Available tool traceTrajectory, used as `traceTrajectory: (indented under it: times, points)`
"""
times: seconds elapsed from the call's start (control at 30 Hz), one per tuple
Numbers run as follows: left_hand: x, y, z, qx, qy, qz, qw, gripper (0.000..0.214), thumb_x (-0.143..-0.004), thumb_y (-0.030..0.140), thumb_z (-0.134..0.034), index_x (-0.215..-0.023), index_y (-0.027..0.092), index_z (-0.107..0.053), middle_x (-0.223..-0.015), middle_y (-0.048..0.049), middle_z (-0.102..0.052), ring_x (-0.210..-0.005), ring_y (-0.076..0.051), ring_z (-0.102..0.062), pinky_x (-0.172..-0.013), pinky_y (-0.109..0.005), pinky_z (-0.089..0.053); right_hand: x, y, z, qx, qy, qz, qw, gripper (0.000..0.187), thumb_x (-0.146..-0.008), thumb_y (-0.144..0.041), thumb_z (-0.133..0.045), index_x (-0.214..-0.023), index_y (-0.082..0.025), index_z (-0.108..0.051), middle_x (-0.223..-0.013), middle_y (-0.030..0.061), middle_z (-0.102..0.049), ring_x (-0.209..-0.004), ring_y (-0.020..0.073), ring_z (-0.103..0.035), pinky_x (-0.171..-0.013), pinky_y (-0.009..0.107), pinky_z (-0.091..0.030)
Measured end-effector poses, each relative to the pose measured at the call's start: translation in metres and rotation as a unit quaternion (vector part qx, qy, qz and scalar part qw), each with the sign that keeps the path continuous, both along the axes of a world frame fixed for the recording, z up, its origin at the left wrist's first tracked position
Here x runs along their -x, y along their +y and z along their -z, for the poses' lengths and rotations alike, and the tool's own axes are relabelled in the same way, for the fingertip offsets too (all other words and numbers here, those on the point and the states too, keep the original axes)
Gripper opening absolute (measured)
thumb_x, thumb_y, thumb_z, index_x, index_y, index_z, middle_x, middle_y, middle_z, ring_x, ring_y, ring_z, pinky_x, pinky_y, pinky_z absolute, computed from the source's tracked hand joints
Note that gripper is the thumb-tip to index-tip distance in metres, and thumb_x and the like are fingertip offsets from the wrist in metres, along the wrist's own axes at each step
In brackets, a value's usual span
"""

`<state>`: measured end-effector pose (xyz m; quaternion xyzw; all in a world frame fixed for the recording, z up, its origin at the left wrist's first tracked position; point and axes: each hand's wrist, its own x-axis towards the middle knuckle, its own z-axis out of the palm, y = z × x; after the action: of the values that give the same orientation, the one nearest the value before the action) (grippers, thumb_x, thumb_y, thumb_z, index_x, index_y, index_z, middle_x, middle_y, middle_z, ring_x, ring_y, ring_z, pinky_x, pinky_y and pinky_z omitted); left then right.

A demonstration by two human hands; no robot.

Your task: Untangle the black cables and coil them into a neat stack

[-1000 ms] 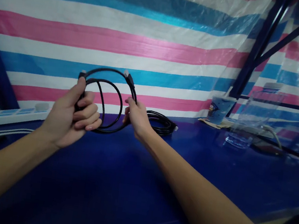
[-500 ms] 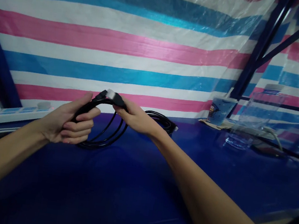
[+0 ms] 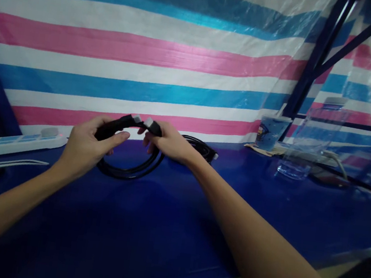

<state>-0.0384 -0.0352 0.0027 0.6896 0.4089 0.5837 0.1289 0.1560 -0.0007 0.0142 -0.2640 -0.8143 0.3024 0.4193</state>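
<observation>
A black cable [image 3: 128, 176] hangs in loose loops between my two hands, its lower coils low over the blue tabletop. My left hand [image 3: 86, 141] is closed round the bundled cable near one connector, whose pale metal tip [image 3: 136, 118] points right. My right hand [image 3: 171, 142] pinches the other black connector, and that one's pale tip [image 3: 148, 123] faces left. The two tips are close together with a small gap between them. Behind my right wrist a second coiled black cable [image 3: 201, 147] lies on the table, partly hidden by the wrist.
A white power strip [image 3: 15, 145] and white cords [image 3: 6, 163] are at the left. At the right stand a blue patterned cup [image 3: 271, 133] with a straw and a clear plastic bottle [image 3: 313, 138]. Striped sheeting [image 3: 149, 51] hangs behind the blue table [image 3: 105, 238].
My left hand has turned so its back and thumb show more, and the connector tips have come apart into plain sight. The view has shifted slightly.
</observation>
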Motion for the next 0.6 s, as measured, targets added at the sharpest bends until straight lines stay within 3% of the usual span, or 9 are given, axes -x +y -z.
traceTrajectory:
  times: [0.07, 0.1, 0.17, 0.27, 0.37, 0.43, 0.5, 0.6]
  points:
    - [0.0, 0.004, 0.002, 0.027, -0.021, 0.066, 0.997, 0.031, -0.063, 0.034, -0.079, -0.084, 0.021, -0.06, -0.054, 0.005, -0.056, -0.044, -0.011, -0.052, -0.045, -0.022, -0.04, -0.001, 0.002, 0.003, -0.029, 0.019, 0.024, 0.999, 0.017, -0.076, -0.013, -0.046, -0.086, -0.016, -0.059, -0.069, 0.0008, -0.06, -0.05, 0.0097, -0.055, -0.049, 0.023, -0.043]
    - [0.001, 0.007, 0.004, 0.057, -0.018, 0.1, 0.993, 0.031, -0.063, 0.034, -0.078, -0.084, 0.021, -0.059, -0.053, 0.0053, -0.056, -0.043, -0.011, -0.052, -0.045, -0.023, -0.041, -0.003, 0.004, 0.007, -0.012, 0.021, 0.024, 0.999, 0.014, -0.076, -0.014, -0.046, -0.085, -0.016, -0.058, -0.067, 0.0005, -0.06, -0.049, 0.0095, -0.054, -0.049, 0.023, -0.043]
    - [0.005, 0.015, 0.01, 0.146, 0.002, 0.155, 0.977, 0.026, -0.068, 0.036, -0.075, -0.079, 0.02, -0.057, -0.048, 0.0057, -0.052, -0.041, -0.012, -0.052, -0.045, -0.024, -0.042, -0.008, 0.007, 0.017, 0.069, 0.021, -0.005, 0.997, 0.01, -0.078, -0.016, -0.048, -0.083, -0.016, -0.056, -0.063, 0.0004, -0.06, -0.049, 0.0106, -0.056, -0.052, 0.024, -0.045]
    - [0.011, 0.019, 0.013, 0.28, 0.016, 0.241, 0.929, 0.03, -0.075, 0.042, -0.068, -0.063, 0.019, -0.053, -0.045, 0.0048, -0.046, -0.043, -0.013, -0.055, -0.053, -0.027, -0.048, -0.017, 0.008, 0.03, 0.16, 0.04, -0.061, 0.984, 0.011, -0.081, -0.02, -0.05, -0.088, -0.015, -0.057, -0.064, 0.0027, -0.064, -0.055, 0.0126, -0.061, -0.061, 0.027, -0.05]
    - [0.006, 0.008, 0.009, 0.317, -0.042, 0.316, 0.893, 0.042, -0.078, 0.042, -0.064, -0.049, 0.019, -0.044, -0.041, 0.0064, -0.034, -0.034, -0.007, -0.041, -0.051, -0.026, -0.047, -0.021, 0.005, 0.031, 0.13, 0.067, -0.039, 0.989, 0.018, -0.083, -0.027, -0.055, -0.093, -0.014, -0.061, -0.07, 0.0033, -0.065, -0.057, 0.0134, -0.064, -0.059, 0.027, -0.051]
    - [-0.002, 0.001, 0.007, 0.289, -0.11, 0.317, 0.897, 0.045, -0.077, 0.039, -0.065, -0.046, 0.019, -0.038, -0.038, 0.0086, -0.024, -0.03, -0.004, -0.025, -0.041, -0.022, -0.038, -0.019, 0.002, 0.029, 0.071, 0.097, 0.019, 0.993, 0.023, -0.083, -0.033, -0.057, -0.093, -0.013, -0.063, -0.072, 0.0024, -0.064, -0.052, 0.0119, -0.062, -0.051, 0.025, -0.048]
    - [-0.007, 0.001, 0.012, 0.262, -0.146, 0.284, 0.911, 0.043, -0.075, 0.036, -0.066, -0.047, 0.019, -0.038, -0.038, 0.0086, -0.025, -0.031, -0.004, -0.025, -0.04, -0.022, -0.037, -0.015, -0.002, 0.03, 0.052, 0.12, 0.052, 0.99, 0.025, -0.082, -0.035, -0.06, -0.092, -0.013, -0.066, -0.065, -0.0002, -0.062, -0.045, 0.0098, -0.057, -0.045, 0.023, -0.043]
    - [-0.006, 0.013, 0.028, 0.263, -0.098, 0.206, 0.938, 0.038, -0.074, 0.035, -0.068, -0.048, 0.018, -0.047, -0.04, 0.0041, -0.043, -0.041, -0.009, -0.046, -0.059, -0.026, -0.049, -0.012, -0.009, 0.037, 0.163, 0.139, -0.004, 0.977, 0.019, -0.08, -0.027, -0.06, -0.093, -0.015, -0.067, -0.041, -0.0093, -0.043, -0.034, 0.007, -0.042, -0.046, 0.023, -0.044]
